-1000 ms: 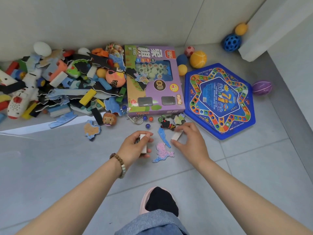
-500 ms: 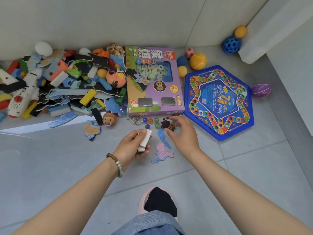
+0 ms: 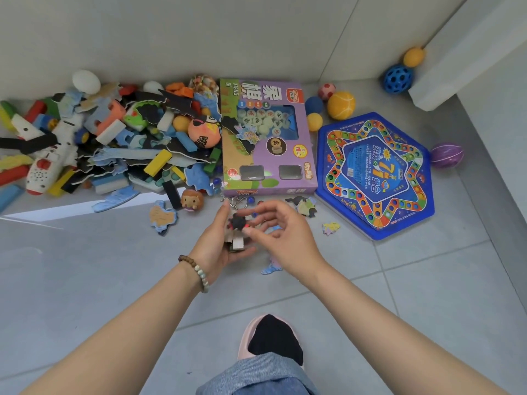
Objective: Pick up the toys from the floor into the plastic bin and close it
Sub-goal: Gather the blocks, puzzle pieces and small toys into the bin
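- Toy pile (image 3: 114,143) along floor's far-left edge; plastic bin not visible.
- Left hand (image 3: 219,240) cupped, gripping white blocks (image 3: 238,242) and black figure (image 3: 236,222).
- Right hand (image 3: 282,235) loose-fingered beside figure; pinch unclear.
- Blue puzzle piece (image 3: 269,268) on floor under right wrist: right hand nearer.

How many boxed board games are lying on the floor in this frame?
2: the purple chess box against the toy pile, the blue hexagonal game box right of it. The pile may hide more.

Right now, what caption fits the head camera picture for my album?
Left hand holds blocks and a black toy, right hand close by, near the toy pile.
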